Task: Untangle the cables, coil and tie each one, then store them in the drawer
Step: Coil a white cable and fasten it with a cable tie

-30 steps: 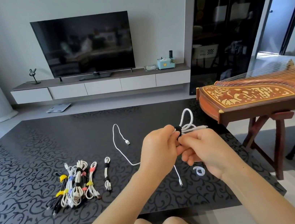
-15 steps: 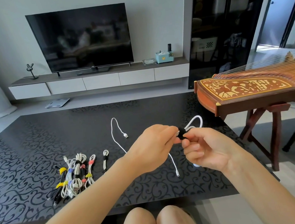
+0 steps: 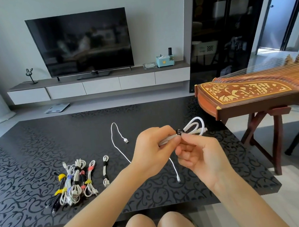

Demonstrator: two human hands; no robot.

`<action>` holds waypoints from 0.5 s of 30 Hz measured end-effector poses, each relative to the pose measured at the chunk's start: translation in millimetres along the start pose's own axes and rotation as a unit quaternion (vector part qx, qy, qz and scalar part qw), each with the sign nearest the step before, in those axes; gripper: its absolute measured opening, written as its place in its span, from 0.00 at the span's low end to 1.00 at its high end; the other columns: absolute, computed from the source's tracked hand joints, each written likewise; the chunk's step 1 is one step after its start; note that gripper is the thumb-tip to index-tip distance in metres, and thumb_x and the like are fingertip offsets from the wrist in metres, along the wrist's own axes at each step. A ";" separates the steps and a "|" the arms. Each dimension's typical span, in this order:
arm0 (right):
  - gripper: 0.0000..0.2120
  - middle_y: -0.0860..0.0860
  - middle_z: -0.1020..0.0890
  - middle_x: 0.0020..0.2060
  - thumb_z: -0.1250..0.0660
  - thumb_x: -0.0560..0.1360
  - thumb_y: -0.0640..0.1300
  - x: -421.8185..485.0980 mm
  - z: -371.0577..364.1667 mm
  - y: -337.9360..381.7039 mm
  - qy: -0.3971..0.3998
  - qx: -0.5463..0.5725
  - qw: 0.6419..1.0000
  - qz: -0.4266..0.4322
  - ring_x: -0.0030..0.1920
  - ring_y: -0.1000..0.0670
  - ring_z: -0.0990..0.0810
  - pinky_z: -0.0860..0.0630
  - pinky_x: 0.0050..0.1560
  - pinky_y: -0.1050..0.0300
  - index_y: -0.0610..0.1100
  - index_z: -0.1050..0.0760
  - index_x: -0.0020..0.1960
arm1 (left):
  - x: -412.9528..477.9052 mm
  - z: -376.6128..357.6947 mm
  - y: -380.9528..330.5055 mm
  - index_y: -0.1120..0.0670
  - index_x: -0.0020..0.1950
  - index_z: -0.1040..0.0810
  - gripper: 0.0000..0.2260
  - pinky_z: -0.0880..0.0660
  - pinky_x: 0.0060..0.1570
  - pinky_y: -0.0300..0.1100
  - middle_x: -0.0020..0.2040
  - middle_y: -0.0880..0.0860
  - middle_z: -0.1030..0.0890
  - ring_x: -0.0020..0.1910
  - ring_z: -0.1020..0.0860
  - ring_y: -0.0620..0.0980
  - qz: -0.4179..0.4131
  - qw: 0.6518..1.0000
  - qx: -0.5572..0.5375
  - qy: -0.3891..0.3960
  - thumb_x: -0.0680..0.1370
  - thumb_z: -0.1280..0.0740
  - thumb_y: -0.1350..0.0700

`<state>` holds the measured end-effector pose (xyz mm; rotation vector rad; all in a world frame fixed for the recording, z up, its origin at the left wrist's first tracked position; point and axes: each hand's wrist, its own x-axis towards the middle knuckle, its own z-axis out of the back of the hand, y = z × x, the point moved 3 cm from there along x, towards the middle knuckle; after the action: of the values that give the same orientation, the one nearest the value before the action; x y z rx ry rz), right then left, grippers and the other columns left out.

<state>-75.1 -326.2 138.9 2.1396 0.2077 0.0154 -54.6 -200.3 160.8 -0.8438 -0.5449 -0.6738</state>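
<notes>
We see the only containers at the far wall: the drawers of a long white wall-mounted cabinet [image 3: 100,85] under a black television [image 3: 81,44], their fronts all closed, so their contents are hidden.

Above the black desk with a scroll pattern [image 3: 25,150], both hands hold a white coiled cable [image 3: 194,126]. Its long axis runs left to right, rising slightly. Its looped end points right, toward a brown wooden zither [image 3: 253,91] on a stand just beside the desk. A black tie strap [image 3: 179,131] wraps the coil near its middle. The left hand [image 3: 151,149] grips the coil's left part with curled fingers. The right hand [image 3: 202,156] pinches the coil at the strap between thumb and forefinger.

On the desk under the hands lies a loose thin white cable [image 3: 119,152], its far end looping away from us. To the left, a heap of coiled cables bound with yellow, blue, red and black ties [image 3: 72,182] lies with its long axes running toward and away from us. A small white coiled cable with black ties [image 3: 105,169] lies just beside it, aligned the same way.
</notes>
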 end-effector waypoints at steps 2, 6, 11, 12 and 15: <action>0.11 0.47 0.27 0.24 0.32 0.71 0.46 1.3 -1.5 -4.1 -0.026 -0.035 0.998 0.039 0.23 0.55 0.34 0.41 0.24 0.63 0.41 0.21 0.32 | -1.1 -1.0 -2.9 0.59 0.37 0.24 0.10 0.33 0.33 0.42 0.28 0.51 0.28 0.30 0.31 0.47 -0.002 1.000 -0.004 0.001 0.75 0.34 0.56; 0.13 0.45 0.34 0.26 0.32 0.75 0.45 10.0 2.2 -14.5 -0.161 -0.066 0.980 0.101 0.26 0.51 0.36 0.38 0.29 0.59 0.40 0.27 0.33 | -5.6 -4.7 -6.0 0.56 0.48 0.19 0.07 0.32 0.38 0.41 0.32 0.50 0.24 0.34 0.30 0.46 -0.014 0.998 0.014 0.055 0.76 0.36 0.57; 0.21 0.47 0.32 0.22 0.37 0.76 0.40 24.2 -0.3 -21.8 -0.175 -0.066 0.974 0.124 0.24 0.51 0.32 0.32 0.27 0.60 0.43 0.34 0.25 | -20.8 -9.9 11.6 0.53 0.64 0.23 0.13 0.27 0.37 0.36 0.39 0.56 0.17 0.35 0.22 0.43 0.203 0.934 -0.279 0.089 0.79 0.36 0.58; 0.23 0.50 0.36 0.20 0.37 0.76 0.39 28.2 -0.4 -24.6 -0.167 -0.062 0.977 0.114 0.21 0.52 0.36 0.34 0.24 0.62 0.45 0.36 0.23 | -24.6 -10.2 19.1 0.54 0.65 0.25 0.15 0.28 0.36 0.34 0.40 0.59 0.17 0.35 0.21 0.45 0.262 0.904 -0.332 0.070 0.78 0.34 0.59; 0.21 0.51 0.38 0.18 0.37 0.76 0.40 40.6 2.0 -38.6 -0.139 -0.058 0.987 0.057 0.19 0.53 0.38 0.36 0.22 0.62 0.44 0.38 0.26 | -38.8 -10.2 38.2 0.56 0.59 0.24 0.16 0.26 0.39 0.40 0.42 0.59 0.17 0.39 0.19 0.52 0.378 0.837 -0.384 0.097 0.73 0.30 0.56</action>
<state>-40.4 -301.0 102.8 2.0089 -0.0771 -0.1994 -51.2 -177.8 110.3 -1.6019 0.3072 -0.2030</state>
